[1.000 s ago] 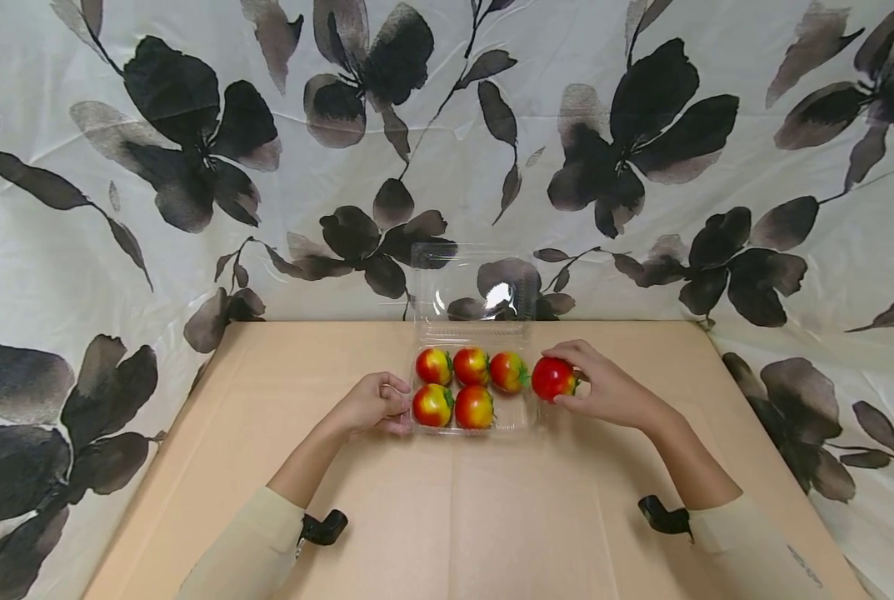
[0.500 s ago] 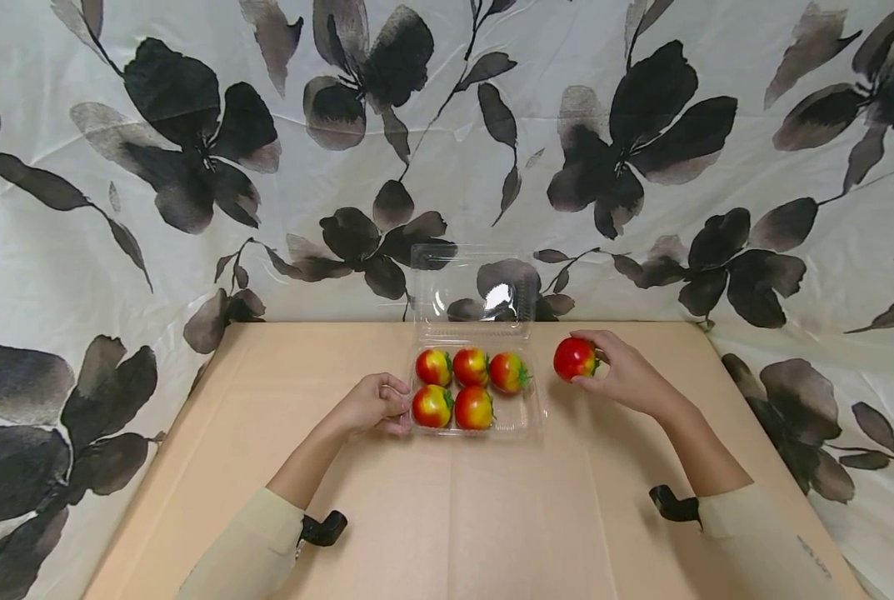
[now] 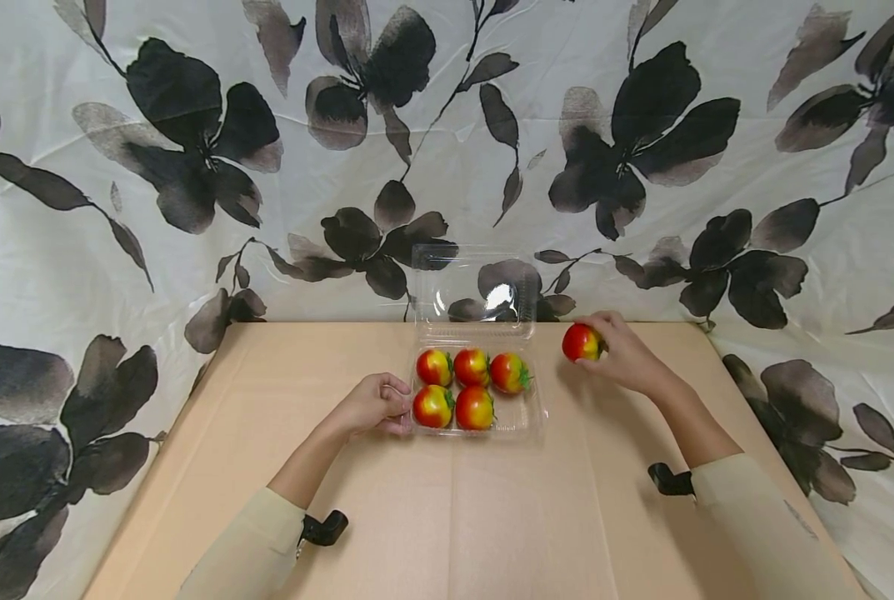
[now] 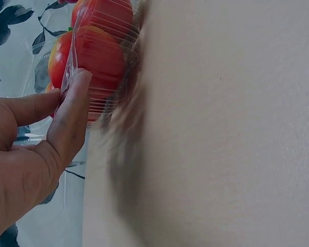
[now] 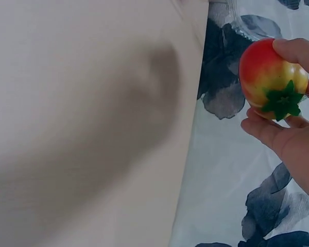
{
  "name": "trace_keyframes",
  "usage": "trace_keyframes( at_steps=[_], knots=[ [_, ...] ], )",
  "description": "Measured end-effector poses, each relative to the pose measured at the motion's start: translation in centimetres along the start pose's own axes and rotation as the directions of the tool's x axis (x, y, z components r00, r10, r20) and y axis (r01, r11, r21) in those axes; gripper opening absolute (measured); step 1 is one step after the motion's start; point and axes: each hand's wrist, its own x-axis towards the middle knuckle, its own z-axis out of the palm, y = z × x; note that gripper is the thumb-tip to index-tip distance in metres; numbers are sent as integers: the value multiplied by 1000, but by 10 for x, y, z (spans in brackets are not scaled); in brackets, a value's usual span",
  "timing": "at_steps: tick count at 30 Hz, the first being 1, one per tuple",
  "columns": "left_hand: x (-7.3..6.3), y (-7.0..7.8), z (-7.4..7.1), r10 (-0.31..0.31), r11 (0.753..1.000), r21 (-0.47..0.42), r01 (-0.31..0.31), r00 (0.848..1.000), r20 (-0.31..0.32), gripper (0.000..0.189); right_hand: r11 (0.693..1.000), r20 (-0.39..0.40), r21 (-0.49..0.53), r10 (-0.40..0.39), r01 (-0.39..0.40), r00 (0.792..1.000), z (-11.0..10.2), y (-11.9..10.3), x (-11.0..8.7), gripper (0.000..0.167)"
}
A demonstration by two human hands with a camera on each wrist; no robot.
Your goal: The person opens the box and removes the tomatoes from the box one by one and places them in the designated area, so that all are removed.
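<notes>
In the head view, a clear plastic clamshell container (image 3: 516, 413) lies with its lid (image 3: 447, 292) raised at the back. Several red-and-yellow tomatoes (image 3: 474, 407) sit inside in two rows, and the front right spot holds none. My left hand (image 3: 374, 403) pinches the container's left rim between thumb and fingers, as the left wrist view shows at the ribbed wall (image 4: 100, 62). To the right of the container, my right hand (image 3: 626, 357) grips one tomato (image 5: 270, 72) above the table; its green star-shaped calyx faces the right wrist camera.
A light brown table (image 3: 447, 517) spreads under everything, its back edge just behind the container. Beyond it hangs a white cloth (image 3: 506, 192) with dark flower prints. A black camera mount (image 3: 325, 528) sits at the left wrist, another (image 3: 670, 480) at the right.
My right hand has carried the tomato from the container's right edge farther right and toward the table's back edge. The left hand and the container have stayed in place.
</notes>
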Motion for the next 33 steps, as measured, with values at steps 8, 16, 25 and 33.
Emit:
trace_keyframes(
  at_steps=[8,16,25,33],
  knots=[
    [-1,-1,0,8,1000,-1,-8,1000,7,28,998,22,9,64,-64,998,1,8,15,77],
    [-1,1,0,-1,1000,-5,1,1000,4,29,994,17,-20,110,-110,994,4,18,26,77],
    [-2,3,1,-6,1000,9,6,1000,5,31,990,20,-17,140,-139,990,14,27,37,75],
    [-2,5,2,-14,1000,10,14,1000,-2,29,979,81,-33,204,-202,976,18,32,51,80]
  ],
)
